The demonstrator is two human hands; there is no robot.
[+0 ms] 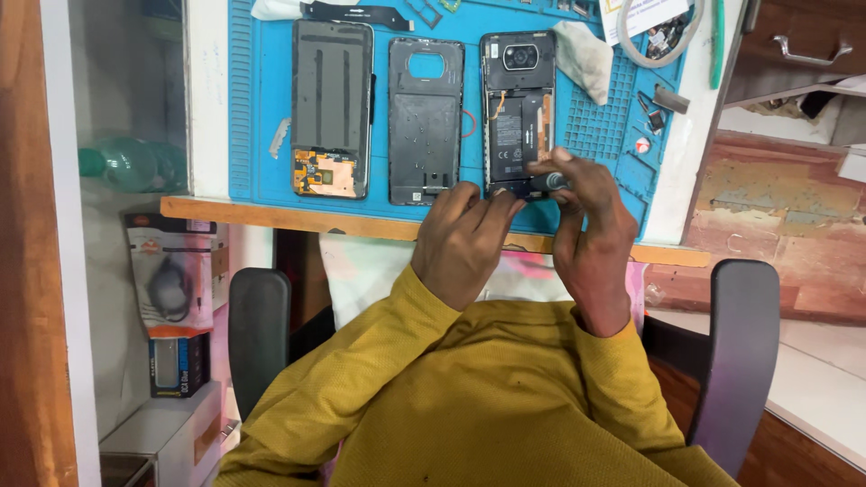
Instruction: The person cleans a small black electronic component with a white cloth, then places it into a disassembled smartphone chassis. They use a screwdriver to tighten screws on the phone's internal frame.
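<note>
Lying at about ten o'clock on the blue work mat, a phone display assembly rests face down, its orange flex section at the near end, with a small razor blade just beside its left edge. Next to the right, at roughly eleven o'clock, sits the dark phone back cover, separated from its body and flat on the mat. At twelve o'clock lies the opened phone body, camera module at the far end and battery exposed; its near end is partly hidden by the fingers. The left hand rests at the mat's near edge, fingers curled and pressing down beside the near end of the phone body; it grips nothing that can be seen. The right hand, at about one o'clock from the left hand, is closed around a dark screwdriver handle, held over the lower corner of the phone body; whether the tip touches is hidden. A crumpled white cloth lies at two o'clock on the mat. The mat sits on the tabletop, whose wooden edge runs beneath both hands.
</note>
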